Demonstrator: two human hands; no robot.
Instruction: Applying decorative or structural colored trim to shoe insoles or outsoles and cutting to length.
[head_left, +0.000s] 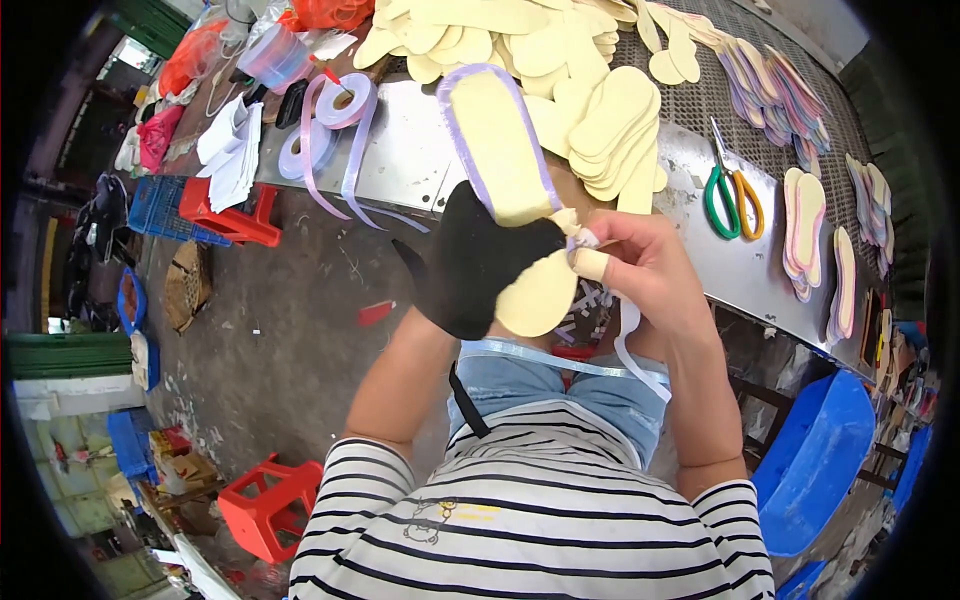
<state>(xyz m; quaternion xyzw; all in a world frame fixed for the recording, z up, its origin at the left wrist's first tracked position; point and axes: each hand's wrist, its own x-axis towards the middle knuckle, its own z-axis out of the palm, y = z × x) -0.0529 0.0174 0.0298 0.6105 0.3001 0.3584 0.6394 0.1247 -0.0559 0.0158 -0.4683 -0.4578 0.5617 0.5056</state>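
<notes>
Hands meet above the lap before the metal surface (pixel 400 150): the black-gloved left hand (pixel 470 265) grips a pale yellow insole (pixel 500 150) upright, while the bare right hand (pixel 640 265) pinches its lavender edging ribbon (pixel 630 340).

Left hand (pixel 470 262) in black matt cloth glove; right hand (pixel 640 270) bare w/ tape-wrapped fingertip. Insole (pixel 497 150): pale yellow matt foam/board, edged w/ glossy lilac ribbon (pixel 345 150). Table (pixel 410 150): dull brushed sheet metal, smooth. Scissors (pixel 733 195): steel blades, glossy plastic grips. Stool (pixel 268 505): red plastic. Floor (pixel 290 340): rough concrete.
</notes>
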